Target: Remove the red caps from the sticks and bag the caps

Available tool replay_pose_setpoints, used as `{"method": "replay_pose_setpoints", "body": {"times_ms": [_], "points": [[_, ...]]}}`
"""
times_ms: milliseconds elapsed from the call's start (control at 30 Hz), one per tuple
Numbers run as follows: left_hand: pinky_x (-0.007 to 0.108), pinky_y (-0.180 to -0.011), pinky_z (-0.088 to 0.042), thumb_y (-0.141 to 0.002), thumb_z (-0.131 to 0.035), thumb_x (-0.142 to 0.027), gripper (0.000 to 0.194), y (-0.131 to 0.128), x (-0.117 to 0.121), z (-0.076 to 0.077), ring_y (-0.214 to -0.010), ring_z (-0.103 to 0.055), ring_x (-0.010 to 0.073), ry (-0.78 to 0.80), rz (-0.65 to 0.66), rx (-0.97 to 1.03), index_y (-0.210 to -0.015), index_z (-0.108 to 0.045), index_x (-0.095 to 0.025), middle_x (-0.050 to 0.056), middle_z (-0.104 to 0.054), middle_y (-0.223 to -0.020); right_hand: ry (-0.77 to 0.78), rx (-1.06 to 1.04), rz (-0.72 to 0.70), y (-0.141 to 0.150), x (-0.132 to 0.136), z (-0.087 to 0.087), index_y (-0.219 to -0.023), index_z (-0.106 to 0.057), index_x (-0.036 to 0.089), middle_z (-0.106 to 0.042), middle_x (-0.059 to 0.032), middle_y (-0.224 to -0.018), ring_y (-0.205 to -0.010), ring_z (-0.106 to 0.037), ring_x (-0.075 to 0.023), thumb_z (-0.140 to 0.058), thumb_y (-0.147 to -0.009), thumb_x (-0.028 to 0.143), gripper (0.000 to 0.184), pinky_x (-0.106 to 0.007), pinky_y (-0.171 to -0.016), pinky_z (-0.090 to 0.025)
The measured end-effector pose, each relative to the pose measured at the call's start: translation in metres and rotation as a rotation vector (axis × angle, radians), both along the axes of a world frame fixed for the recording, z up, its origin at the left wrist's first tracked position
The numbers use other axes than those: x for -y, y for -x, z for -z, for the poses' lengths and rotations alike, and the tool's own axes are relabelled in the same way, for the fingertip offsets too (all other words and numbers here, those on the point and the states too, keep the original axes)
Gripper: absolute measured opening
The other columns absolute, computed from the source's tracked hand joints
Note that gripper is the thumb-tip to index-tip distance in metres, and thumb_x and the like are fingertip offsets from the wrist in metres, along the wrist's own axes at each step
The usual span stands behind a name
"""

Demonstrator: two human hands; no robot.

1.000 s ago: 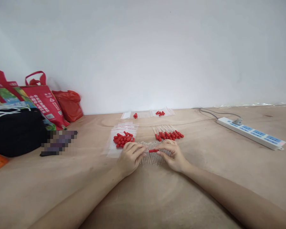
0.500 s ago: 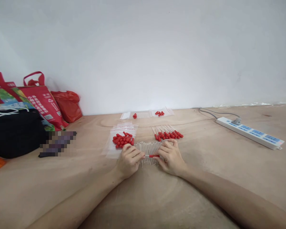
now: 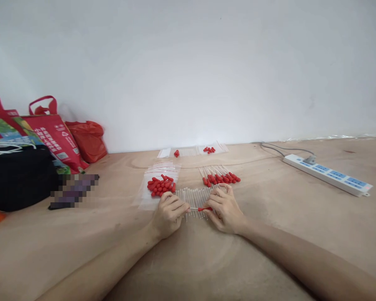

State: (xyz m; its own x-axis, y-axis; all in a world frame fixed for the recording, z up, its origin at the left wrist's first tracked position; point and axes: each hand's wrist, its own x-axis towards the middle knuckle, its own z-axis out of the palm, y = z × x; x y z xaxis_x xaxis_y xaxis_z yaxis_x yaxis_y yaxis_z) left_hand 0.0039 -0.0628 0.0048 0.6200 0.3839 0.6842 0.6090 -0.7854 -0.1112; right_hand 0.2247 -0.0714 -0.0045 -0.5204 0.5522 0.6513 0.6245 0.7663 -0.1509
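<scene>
My left hand (image 3: 169,214) is closed on a clear glass dropper tube (image 3: 193,208), held level. My right hand (image 3: 224,210) pinches a red rubber bulb (image 3: 201,209) fitted at the tube's right end; how deep the tube sits in it is hidden by my fingers. Beneath both hands lies a row of loose glass tubes (image 3: 196,195). Several red bulbs (image 3: 159,185) are heaped on clear zip bags (image 3: 146,196) beyond my left hand. Past my right hand, assembled droppers (image 3: 221,179) lie side by side, bulbs toward me.
Near the wall, more red bulbs (image 3: 209,149) and tubes lie on clear bags. A white power strip (image 3: 327,173) with a plugged-in cable is at right. At left stand a red shopping bag (image 3: 54,136), a red plastic bag (image 3: 89,140), a black bag (image 3: 20,177) and a blurred-out item (image 3: 75,192).
My hands and the dropper have shifted very slightly toward me. The grip of both hands looks the same, and the view has tilted a little.
</scene>
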Motion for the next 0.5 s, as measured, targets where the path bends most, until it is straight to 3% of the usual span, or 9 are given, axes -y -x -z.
{"method": "replay_pose_setpoints", "body": {"times_ms": [133,267,367,500], "points": [[0.027,-0.060,-0.038,-0.085,-0.041,-0.018,0.021,0.020,-0.008,0.005,-0.059,-0.052,0.0122,-0.001,-0.109,0.087,-0.075,-0.059,-0.019,0.001,-0.060,-0.063,0.086,-0.155,0.155,-0.024,-0.012,-0.001,-0.072,-0.058,0.020,-0.060,-0.0012,-0.070,-0.075,-0.051,-0.0164,-0.046,-0.081,0.027,0.016,-0.039,-0.083,-0.029],[0.024,-0.065,-0.045,-0.087,-0.039,-0.020,0.022,0.025,-0.013,0.010,-0.069,-0.055,0.0131,0.072,-0.145,0.094,-0.093,-0.059,-0.016,0.004,-0.059,-0.075,0.211,-0.244,0.204,-0.044,-0.026,-0.006,-0.079,-0.062,0.021,-0.060,-0.0042,-0.080,-0.075,-0.054,-0.0164,-0.046,-0.081,0.032,0.020,-0.030,-0.068,-0.037],[0.023,-0.069,-0.047,-0.086,-0.035,-0.016,0.027,0.021,-0.014,0.011,-0.074,-0.056,0.0127,0.117,-0.161,0.100,-0.105,-0.055,-0.014,0.005,-0.056,-0.081,0.270,-0.205,0.386,-0.053,-0.031,-0.006,-0.074,-0.061,0.021,-0.061,-0.0028,-0.074,-0.065,-0.054,-0.0155,-0.046,-0.079,0.030,0.018,-0.028,-0.059,-0.036],[0.021,-0.067,-0.047,-0.084,-0.033,-0.010,0.030,0.018,-0.015,0.010,-0.071,-0.054,0.0105,0.141,-0.150,0.122,-0.104,-0.055,-0.014,0.005,-0.051,-0.084,0.244,-0.109,0.620,-0.057,-0.033,-0.002,-0.067,-0.057,0.020,-0.064,-0.0009,-0.068,-0.064,-0.056,-0.0171,-0.051,-0.075,0.031,0.015,-0.030,-0.061,-0.030]]}}
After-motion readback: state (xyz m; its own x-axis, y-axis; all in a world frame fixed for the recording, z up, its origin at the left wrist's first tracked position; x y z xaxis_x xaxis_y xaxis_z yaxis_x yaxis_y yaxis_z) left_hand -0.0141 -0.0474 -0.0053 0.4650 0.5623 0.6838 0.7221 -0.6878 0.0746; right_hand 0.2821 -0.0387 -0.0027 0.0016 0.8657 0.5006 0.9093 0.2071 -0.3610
